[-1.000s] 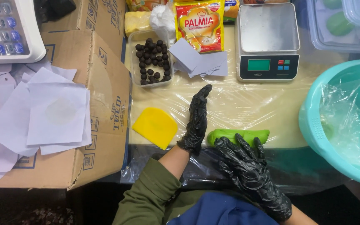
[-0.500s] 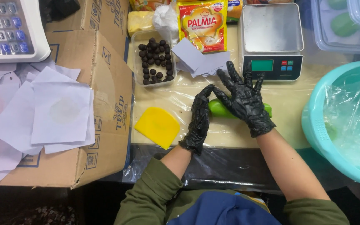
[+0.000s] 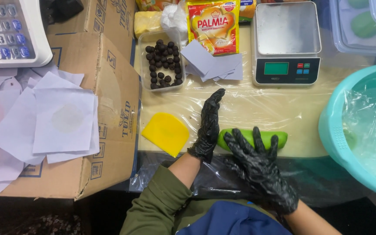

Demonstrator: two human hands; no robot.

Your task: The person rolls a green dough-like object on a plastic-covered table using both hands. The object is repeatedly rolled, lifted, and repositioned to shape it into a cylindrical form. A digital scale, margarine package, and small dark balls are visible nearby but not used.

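Small food-prep or bakery workplace: plastic-wrapped counter (image 3: 262,106), digital kitchen scale (image 3: 287,43), tub of dark round balls (image 3: 162,63), yellow dough scraper (image 3: 166,132), green dough roll (image 3: 251,138), teal basin (image 3: 336,126), stacked paper squares (image 3: 62,119), calculator (image 3: 9,32), cardboard boxes (image 3: 114,109).

We see a bright green dough roll (image 3: 279,138) under our black-gloved right hand (image 3: 257,167); left of the roll our left hand (image 3: 207,126), also gloved black, then a yellow scraper (image 3: 165,132). Right of the roll, a turquoise basin (image 3: 334,126); beyond it, dark brown balls (image 3: 164,65).
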